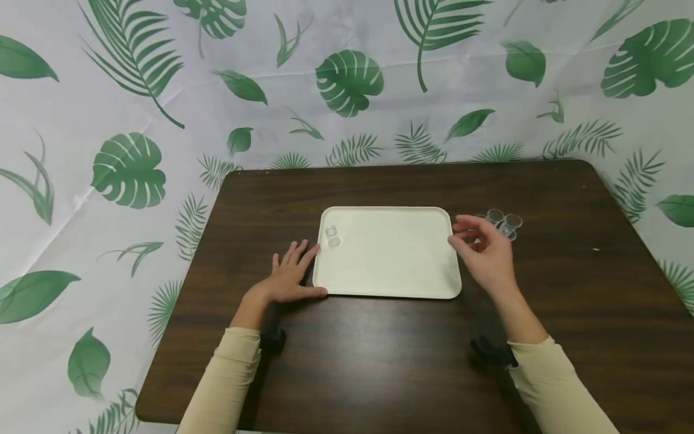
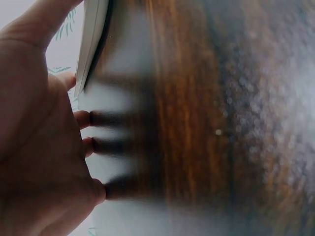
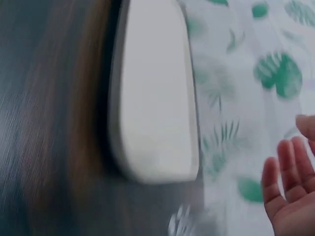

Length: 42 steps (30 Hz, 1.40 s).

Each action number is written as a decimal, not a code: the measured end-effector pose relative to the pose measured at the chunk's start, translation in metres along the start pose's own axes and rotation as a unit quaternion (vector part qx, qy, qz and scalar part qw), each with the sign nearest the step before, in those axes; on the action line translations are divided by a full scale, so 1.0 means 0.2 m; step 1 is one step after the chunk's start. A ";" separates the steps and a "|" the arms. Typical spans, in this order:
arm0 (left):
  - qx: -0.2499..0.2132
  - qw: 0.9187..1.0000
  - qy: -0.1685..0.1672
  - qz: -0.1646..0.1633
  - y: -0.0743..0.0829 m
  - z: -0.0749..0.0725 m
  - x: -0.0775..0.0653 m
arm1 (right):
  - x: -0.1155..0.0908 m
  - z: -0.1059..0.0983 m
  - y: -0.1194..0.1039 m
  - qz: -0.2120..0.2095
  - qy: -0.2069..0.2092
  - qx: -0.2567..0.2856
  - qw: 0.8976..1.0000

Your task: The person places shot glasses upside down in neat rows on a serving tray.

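A cream rectangular tray (image 1: 387,253) lies on the dark wooden table. On its left end stands a small clear cup (image 1: 332,236). My left hand (image 1: 290,277) rests at the tray's left edge, fingers spread, with thumb and index finger touching the rim. In the left wrist view its fingertips (image 2: 88,146) meet the tabletop. Above the tray's right edge hovers my right hand (image 1: 488,253), fingers loosely bent and nothing seen between them. The right wrist view shows its fingers (image 3: 290,172) relaxed and apart. Several small clear cups (image 1: 512,222) stand just behind that hand, partly hidden by it.
The wooden table (image 1: 374,361) reaches back to a white cloth (image 1: 293,132) printed with green leaves, which hangs behind it and on the left. A dark band (image 1: 490,352) is on the right wrist, and another (image 1: 273,339) on the left.
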<state>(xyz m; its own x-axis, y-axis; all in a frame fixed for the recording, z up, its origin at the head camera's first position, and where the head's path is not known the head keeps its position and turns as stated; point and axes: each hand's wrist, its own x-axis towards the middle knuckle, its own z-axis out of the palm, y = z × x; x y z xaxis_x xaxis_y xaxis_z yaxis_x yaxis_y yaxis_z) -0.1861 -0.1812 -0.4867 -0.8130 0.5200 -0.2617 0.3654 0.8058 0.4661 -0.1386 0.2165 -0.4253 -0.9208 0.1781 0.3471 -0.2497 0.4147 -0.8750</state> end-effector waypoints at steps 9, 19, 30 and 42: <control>0.009 1.000 -0.009 0.004 0.00 0.00 0.00 | -0.02 -0.26 0.30 0.073 0.204 0.000 0.976; -0.002 1.000 -0.010 0.009 -0.01 0.02 0.00 | 0.01 -0.35 0.47 0.235 0.099 -0.158 0.954; 0.011 1.000 -0.011 -0.003 -0.03 0.02 0.00 | 0.02 -0.36 0.51 0.194 -0.004 -0.175 0.965; 0.000 1.000 -0.011 0.004 -0.02 0.01 -0.01 | 0.03 -0.35 0.55 0.182 -0.007 -0.208 0.961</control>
<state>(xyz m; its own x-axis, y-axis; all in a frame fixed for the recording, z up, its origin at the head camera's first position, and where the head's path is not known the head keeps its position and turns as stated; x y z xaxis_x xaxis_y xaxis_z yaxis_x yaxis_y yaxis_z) -0.1843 -0.1845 -0.4896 -0.7996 0.5331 -0.2766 0.3718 0.8011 0.4690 -0.1497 0.3261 -0.4962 -0.9290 0.3681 0.0369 0.2284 0.6490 -0.7257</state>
